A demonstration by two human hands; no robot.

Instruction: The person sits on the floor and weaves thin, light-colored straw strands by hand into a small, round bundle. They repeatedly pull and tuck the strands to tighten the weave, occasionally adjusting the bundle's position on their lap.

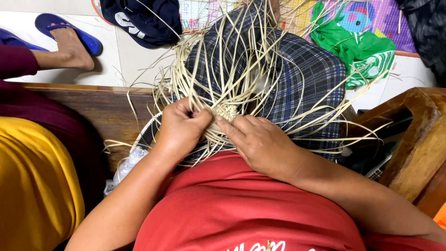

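Both hands pinch a small woven knot of pale straw strips (226, 111) on the person's checked-cloth lap (302, 74). The left hand (179, 130) curls closed around strands; the right hand (260, 142) presses fingertips flat against the weave. The strips look light, springy and brittle, best gripped near the woven centre.

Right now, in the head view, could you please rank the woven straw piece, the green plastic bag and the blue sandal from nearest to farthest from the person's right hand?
1. Woven straw piece: touching the right hand, at its fingertips on the lap.
2. Green plastic bag: upper right, on the floor.
3. Blue sandal: far upper left, under another person's foot.
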